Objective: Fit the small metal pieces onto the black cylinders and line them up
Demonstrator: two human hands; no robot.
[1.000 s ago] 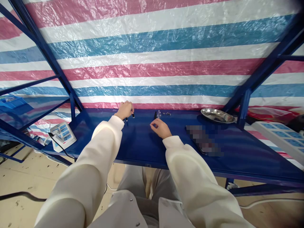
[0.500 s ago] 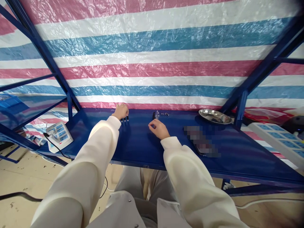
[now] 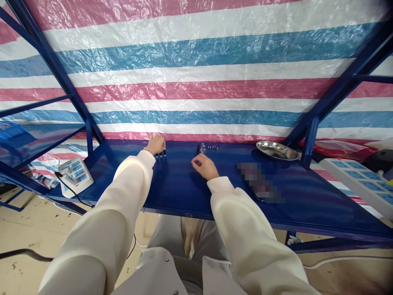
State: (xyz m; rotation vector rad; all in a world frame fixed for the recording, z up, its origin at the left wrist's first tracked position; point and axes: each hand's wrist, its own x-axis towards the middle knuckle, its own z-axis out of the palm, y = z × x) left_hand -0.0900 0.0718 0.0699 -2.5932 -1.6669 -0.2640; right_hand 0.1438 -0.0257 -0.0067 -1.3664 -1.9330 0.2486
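Observation:
At the far left part of the blue table (image 3: 178,184), my left hand (image 3: 156,144) is closed, knuckles up, over a few short black pen-like sticks (image 3: 161,155). Its fingertips are hidden, so whatever is in its grip does not show. My right hand (image 3: 206,166) rests near the middle of the tabletop, thumb and forefinger curled together; anything between them is too small to make out. Just beyond it lie small black pieces (image 3: 198,149) and clear plastic pieces (image 3: 203,146). Several tiny shiny metal parts (image 3: 213,148) form a row to their right.
A round metal dish (image 3: 276,150) sits at the back right. A dark, partly blurred flat object (image 3: 259,184) lies right of my right arm. White power strips (image 3: 76,176) flank the table at both ends. Blue frame posts and a striped sheet (image 3: 196,65) stand behind.
Both hands keep nearly the same places and poses. The whole view has shifted very slightly; nothing on the table has visibly moved.

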